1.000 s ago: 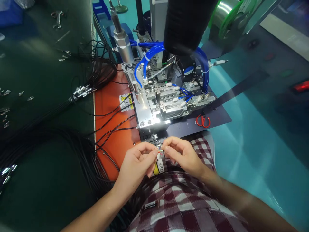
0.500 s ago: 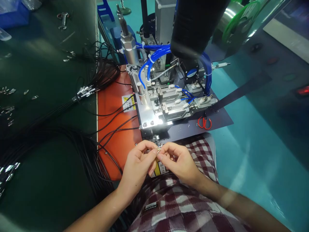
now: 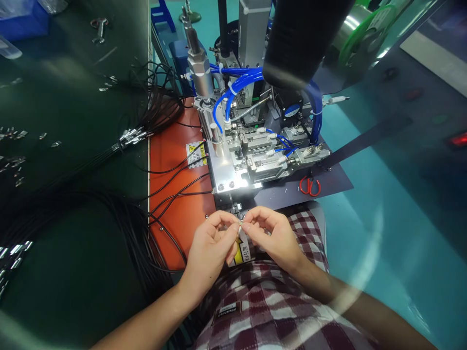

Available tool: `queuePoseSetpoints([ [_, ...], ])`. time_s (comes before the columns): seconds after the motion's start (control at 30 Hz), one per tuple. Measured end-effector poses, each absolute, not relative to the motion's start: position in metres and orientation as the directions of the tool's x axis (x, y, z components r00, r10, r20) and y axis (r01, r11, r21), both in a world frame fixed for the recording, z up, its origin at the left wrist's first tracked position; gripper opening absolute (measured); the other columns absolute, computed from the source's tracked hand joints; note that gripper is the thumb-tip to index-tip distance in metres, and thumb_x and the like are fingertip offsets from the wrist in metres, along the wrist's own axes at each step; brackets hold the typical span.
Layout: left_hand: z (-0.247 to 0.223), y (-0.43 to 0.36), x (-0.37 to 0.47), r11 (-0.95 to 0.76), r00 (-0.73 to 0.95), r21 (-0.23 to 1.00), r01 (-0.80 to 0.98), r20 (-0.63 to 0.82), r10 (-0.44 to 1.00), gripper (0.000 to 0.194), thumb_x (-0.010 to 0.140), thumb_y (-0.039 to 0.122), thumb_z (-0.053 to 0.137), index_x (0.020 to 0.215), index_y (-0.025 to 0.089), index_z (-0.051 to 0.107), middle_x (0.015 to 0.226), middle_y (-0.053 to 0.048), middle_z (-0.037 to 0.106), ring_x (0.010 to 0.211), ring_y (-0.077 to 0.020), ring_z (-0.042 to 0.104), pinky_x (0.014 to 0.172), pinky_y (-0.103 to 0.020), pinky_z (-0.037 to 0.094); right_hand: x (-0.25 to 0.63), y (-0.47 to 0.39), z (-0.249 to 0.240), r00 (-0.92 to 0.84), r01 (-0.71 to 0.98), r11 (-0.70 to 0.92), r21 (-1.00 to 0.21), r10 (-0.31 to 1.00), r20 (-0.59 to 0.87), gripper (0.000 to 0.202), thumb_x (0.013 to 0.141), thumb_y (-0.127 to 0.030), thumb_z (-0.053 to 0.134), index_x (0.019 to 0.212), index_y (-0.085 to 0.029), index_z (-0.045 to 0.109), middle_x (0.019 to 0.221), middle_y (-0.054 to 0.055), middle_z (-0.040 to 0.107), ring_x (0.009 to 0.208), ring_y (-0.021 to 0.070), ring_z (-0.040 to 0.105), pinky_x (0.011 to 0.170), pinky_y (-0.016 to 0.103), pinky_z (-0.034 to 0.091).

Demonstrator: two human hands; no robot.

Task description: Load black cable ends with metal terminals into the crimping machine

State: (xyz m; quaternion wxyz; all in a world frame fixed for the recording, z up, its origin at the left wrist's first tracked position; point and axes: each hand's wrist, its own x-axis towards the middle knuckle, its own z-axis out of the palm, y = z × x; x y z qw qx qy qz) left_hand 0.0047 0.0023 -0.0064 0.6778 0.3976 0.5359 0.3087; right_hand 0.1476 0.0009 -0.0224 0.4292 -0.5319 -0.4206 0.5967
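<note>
My left hand (image 3: pixel 211 248) and my right hand (image 3: pixel 273 240) meet fingertip to fingertip above my lap, in front of the machine (image 3: pixel 233 165). Both are pinched on a tiny shiny piece (image 3: pixel 240 223) between them, too small to name. Just below the fingers a yellow and white label (image 3: pixel 243 250) shows. Black cables (image 3: pixel 178 194) run from the machine's left side across its orange surface (image 3: pixel 171 170).
Red-handled scissors (image 3: pixel 310 186) lie on the grey plate at the right. On the dark green table at the left are cable bundles (image 3: pixel 109 209), metal connectors (image 3: pixel 133 136), a wrench (image 3: pixel 100 31) and a blue bin (image 3: pixel 24 22). A wire spool (image 3: pixel 365 34) hangs upper right.
The view has shifted slightly, moving the scene a little to the right. My fingertips have turned slightly around the small piece and still pinch it.
</note>
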Motion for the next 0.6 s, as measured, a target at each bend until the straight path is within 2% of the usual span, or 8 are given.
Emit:
queuePoseSetpoints([
  [0.3, -0.0059, -0.0021, 0.008, 0.469, 0.212, 0.883, -0.02, -0.454, 0.865, 0.015, 0.09, 0.034, 0.053, 0.087, 0.02, 0.049, 0.038, 0.011, 0.043, 0.037, -0.004, 0.033, 0.048, -0.016, 0.031, 0.1447, 0.0005, -0.0259, -0.13, -0.218, -0.399, -0.891, 0.916, -0.379, 0.018, 0.07, -0.031, 0.069, 0.072, -0.017, 0.059, 0.052, -0.007, 0.048, 0.043, 0.0068, 0.042, 0.042, 0.021, 0.033],
  [0.6, -0.0084, -0.002, 0.0077, 0.466, 0.193, 0.884, -0.015, -0.455, 0.869, 0.013, 0.091, 0.031, 0.051, 0.086, 0.019, 0.05, 0.038, 0.011, 0.042, 0.039, -0.0038, 0.033, 0.051, -0.017, 0.032, 0.142, -0.0042, -0.0212, -0.116, -0.132, -0.405, -0.905, 0.913, -0.392, 0.016, 0.071, -0.03, 0.065, 0.069, -0.016, 0.058, 0.054, -0.006, 0.049, 0.047, 0.0072, 0.041, 0.045, 0.021, 0.032],
])
